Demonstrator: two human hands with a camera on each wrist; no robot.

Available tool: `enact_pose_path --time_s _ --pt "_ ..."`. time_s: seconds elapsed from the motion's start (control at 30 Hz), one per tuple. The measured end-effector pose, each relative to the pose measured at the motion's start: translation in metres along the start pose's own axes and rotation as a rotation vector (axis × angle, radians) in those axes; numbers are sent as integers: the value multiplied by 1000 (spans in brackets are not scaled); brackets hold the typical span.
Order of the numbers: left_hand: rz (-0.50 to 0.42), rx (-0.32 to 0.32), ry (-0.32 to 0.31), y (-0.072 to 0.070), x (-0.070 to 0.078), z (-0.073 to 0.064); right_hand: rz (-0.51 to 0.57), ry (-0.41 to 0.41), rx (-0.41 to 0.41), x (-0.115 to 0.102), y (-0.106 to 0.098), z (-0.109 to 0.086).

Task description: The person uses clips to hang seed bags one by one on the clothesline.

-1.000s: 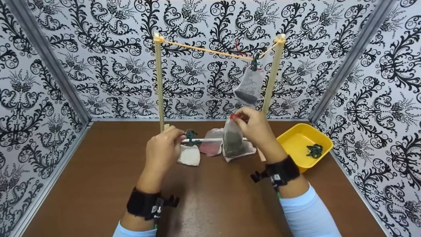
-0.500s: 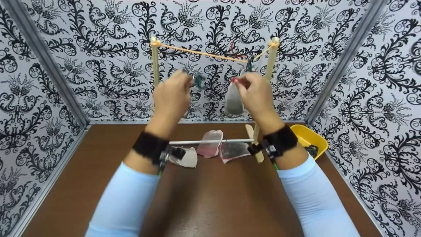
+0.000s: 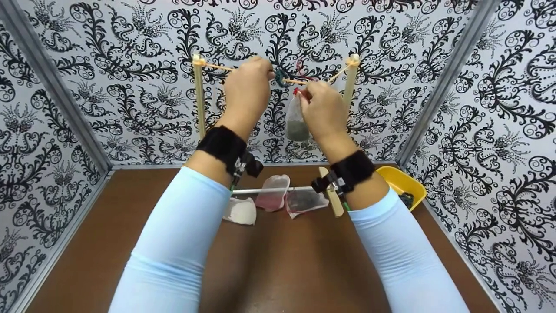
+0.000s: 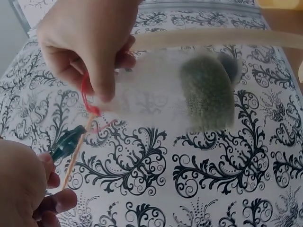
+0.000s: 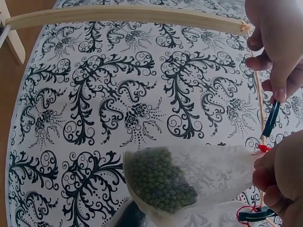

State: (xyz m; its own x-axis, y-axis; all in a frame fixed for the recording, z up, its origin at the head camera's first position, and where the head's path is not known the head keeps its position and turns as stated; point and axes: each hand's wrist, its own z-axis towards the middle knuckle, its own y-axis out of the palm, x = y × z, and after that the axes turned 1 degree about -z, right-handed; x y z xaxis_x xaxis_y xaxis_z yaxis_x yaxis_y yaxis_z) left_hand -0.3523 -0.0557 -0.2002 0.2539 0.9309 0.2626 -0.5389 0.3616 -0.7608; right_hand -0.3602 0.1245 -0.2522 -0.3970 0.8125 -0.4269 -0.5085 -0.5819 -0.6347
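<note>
My left hand (image 3: 252,89) pinches a dark green clothespin (image 3: 281,77) at the orange string (image 3: 295,81). In the left wrist view the clothespin's tip (image 4: 78,132) overlaps the string. Just to the right, my right hand (image 3: 323,108) pinches a sheer mesh drawstring bag (image 3: 297,128) by its red-corded top, up against the string. Green granules fill the bag's lower end (image 5: 161,179). Behind it, in the right wrist view, another bag with dark contents (image 5: 125,215) hangs from a second green clothespin (image 5: 258,215); my right hand mostly hides it in the head view.
Two wooden posts (image 3: 200,104) carry the string, with a white rod (image 3: 265,190) low between them. On the brown table lie a white bag (image 3: 241,211), a pink bag (image 3: 271,201) and a dark-filled bag (image 3: 306,201). A yellow bin (image 3: 417,189) with green clothespins stands at right.
Both hands have risen from near the table to the string. The left brought the clothespin up and right; the right lifted the granule-filled bag, which now hangs beside the string.
</note>
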Motion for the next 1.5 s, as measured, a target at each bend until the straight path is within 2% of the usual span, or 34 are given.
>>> enact_pose_path --time_s 0.13,0.23,0.4,0.53,0.63,0.83,1.07,1.33,1.4,1.5 --pt "-50 -34 -42 5 0 3 52 35 -4 -4 2 6" --pt "-79 -21 -35 11 -1 3 101 40 14 -6 3 9" --pt "-77 -7 -4 19 -2 1 195 19 56 -8 4 11" --pt "-35 -10 41 22 -2 0 265 45 37 -9 4 12" --pt "38 -6 78 22 -1 -2 301 59 23 -9 4 11" --pt "115 -4 152 21 -1 -4 332 73 12 -8 4 12" --pt "146 -78 208 23 -2 -6 309 100 -15 -2 7 10" --pt "32 -172 166 19 -3 -15 290 71 -21 3 10 6" --pt "-8 -145 171 18 -6 -24 286 62 -17 5 10 3" --pt "-83 -52 186 21 -15 -47 274 56 -12 7 11 -2"
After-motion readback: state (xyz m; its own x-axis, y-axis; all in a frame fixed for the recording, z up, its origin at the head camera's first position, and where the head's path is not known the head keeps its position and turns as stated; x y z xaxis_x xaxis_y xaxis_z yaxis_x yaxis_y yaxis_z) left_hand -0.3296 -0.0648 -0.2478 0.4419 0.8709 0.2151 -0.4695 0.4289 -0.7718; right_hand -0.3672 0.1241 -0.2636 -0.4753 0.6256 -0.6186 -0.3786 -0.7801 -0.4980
